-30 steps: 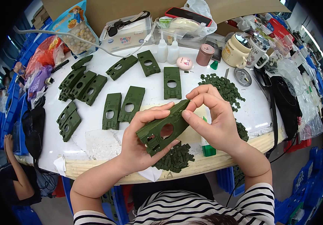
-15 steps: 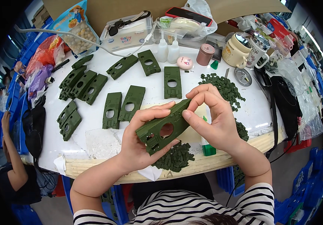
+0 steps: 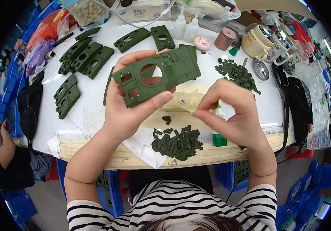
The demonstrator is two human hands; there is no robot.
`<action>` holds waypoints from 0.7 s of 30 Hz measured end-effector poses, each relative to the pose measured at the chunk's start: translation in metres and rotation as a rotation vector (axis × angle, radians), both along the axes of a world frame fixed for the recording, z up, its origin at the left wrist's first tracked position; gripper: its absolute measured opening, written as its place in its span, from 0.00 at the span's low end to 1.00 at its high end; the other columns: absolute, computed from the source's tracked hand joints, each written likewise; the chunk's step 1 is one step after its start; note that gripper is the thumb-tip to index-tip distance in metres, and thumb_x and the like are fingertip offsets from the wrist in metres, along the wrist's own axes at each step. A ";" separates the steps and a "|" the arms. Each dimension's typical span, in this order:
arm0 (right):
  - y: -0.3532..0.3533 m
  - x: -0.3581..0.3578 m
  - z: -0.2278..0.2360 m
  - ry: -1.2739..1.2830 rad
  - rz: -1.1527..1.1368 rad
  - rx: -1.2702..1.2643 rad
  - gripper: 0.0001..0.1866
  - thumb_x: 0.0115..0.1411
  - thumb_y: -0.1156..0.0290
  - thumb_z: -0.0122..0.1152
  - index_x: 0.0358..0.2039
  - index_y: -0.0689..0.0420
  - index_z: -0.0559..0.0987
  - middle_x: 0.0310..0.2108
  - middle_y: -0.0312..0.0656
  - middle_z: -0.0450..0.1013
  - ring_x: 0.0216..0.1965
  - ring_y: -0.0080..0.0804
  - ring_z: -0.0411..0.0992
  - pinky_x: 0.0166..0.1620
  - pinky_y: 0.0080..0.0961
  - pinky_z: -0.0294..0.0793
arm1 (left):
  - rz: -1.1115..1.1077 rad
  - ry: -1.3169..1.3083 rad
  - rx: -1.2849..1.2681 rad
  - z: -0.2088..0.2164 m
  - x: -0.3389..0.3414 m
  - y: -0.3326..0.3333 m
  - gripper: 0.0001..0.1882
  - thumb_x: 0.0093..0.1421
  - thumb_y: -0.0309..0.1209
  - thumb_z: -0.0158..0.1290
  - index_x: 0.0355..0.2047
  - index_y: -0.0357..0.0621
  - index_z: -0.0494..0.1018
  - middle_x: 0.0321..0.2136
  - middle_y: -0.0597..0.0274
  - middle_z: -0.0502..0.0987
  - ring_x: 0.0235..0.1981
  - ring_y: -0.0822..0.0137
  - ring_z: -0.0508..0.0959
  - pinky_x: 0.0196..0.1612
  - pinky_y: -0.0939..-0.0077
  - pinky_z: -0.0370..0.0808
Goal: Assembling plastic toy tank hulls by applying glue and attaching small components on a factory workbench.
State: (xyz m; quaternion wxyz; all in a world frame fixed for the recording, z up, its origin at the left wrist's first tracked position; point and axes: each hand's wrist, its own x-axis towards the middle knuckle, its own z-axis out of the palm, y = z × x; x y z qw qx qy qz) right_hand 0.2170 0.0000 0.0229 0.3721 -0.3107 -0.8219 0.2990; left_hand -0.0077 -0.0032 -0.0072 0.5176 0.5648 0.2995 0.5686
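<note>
My left hand (image 3: 121,117) is closed around a dark green plastic toy tank hull (image 3: 173,69), lifted above the table and turned so its large round hole shows. The thumb presses on its lower edge. To the right, apart from the hull, my right hand (image 3: 236,113) has thumb and fingertips pinched together; whatever is between them is too small to make out. Just below that hand stands a small bottle with a green base (image 3: 219,139), partly covered. A pile of small green plastic pieces (image 3: 179,144) lies near the table's front edge. Behind the hull shows a pale yellow part (image 3: 188,96) with a round post.
More tank hulls (image 3: 96,61) lie at the left and back. A second pile of green pieces (image 3: 238,75) is at the right, near a round metal lid (image 3: 260,69). White squeeze bottles (image 3: 191,30), a pink tin (image 3: 225,39) and mugs (image 3: 254,42) stand behind.
My right hand has come off the hull and moved down and right. My left hand has raised the hull and tilted its top face toward me. The view has shifted.
</note>
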 end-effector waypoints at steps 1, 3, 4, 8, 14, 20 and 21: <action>-0.002 -0.004 -0.005 -0.080 0.091 0.007 0.05 0.50 0.75 0.68 0.25 0.58 0.78 0.22 0.37 0.72 0.26 0.32 0.71 0.29 0.26 0.70 | 0.022 -0.012 -0.023 0.001 -0.001 0.000 0.38 0.53 0.24 0.63 0.60 0.40 0.55 0.53 0.50 0.69 0.52 0.57 0.74 0.52 0.62 0.77; -0.008 -0.010 -0.013 -0.253 0.138 0.047 0.06 0.51 0.72 0.67 0.25 0.57 0.78 0.23 0.38 0.72 0.27 0.36 0.73 0.30 0.31 0.72 | 0.013 -0.010 -0.035 0.000 -0.003 0.002 0.38 0.53 0.24 0.63 0.60 0.40 0.55 0.51 0.51 0.70 0.51 0.57 0.75 0.52 0.62 0.77; -0.010 -0.013 -0.021 -0.307 0.141 0.080 0.06 0.51 0.71 0.66 0.25 0.57 0.78 0.23 0.38 0.72 0.28 0.36 0.73 0.30 0.33 0.72 | 0.005 -0.010 -0.039 0.000 -0.003 0.002 0.38 0.53 0.24 0.63 0.61 0.40 0.55 0.51 0.51 0.70 0.51 0.57 0.75 0.52 0.62 0.77; -0.015 -0.018 -0.031 -0.496 0.154 0.165 0.04 0.51 0.71 0.63 0.26 0.58 0.79 0.24 0.39 0.71 0.27 0.37 0.75 0.28 0.33 0.73 | 0.010 0.012 0.009 -0.003 -0.003 0.002 0.37 0.54 0.24 0.62 0.60 0.39 0.55 0.50 0.50 0.71 0.49 0.58 0.76 0.51 0.64 0.78; -0.019 -0.020 -0.036 -0.567 0.178 0.229 0.04 0.49 0.75 0.59 0.27 0.59 0.78 0.28 0.42 0.71 0.25 0.38 0.76 0.25 0.32 0.74 | 0.009 0.007 0.053 -0.009 -0.001 0.004 0.37 0.53 0.24 0.63 0.60 0.38 0.55 0.48 0.50 0.72 0.47 0.58 0.77 0.51 0.64 0.79; -0.021 -0.028 -0.048 -0.563 0.161 0.306 0.06 0.47 0.76 0.57 0.29 0.60 0.77 0.29 0.42 0.70 0.24 0.38 0.76 0.24 0.32 0.75 | 0.017 0.019 0.041 -0.007 -0.001 0.002 0.37 0.53 0.25 0.63 0.60 0.38 0.55 0.47 0.50 0.73 0.47 0.59 0.77 0.49 0.65 0.79; -0.021 -0.029 -0.051 -0.566 0.166 0.310 0.06 0.47 0.76 0.57 0.28 0.60 0.77 0.29 0.43 0.70 0.24 0.38 0.76 0.24 0.32 0.75 | 0.019 0.017 0.039 -0.008 -0.001 0.002 0.37 0.53 0.25 0.64 0.60 0.38 0.55 0.47 0.50 0.73 0.46 0.59 0.77 0.49 0.65 0.79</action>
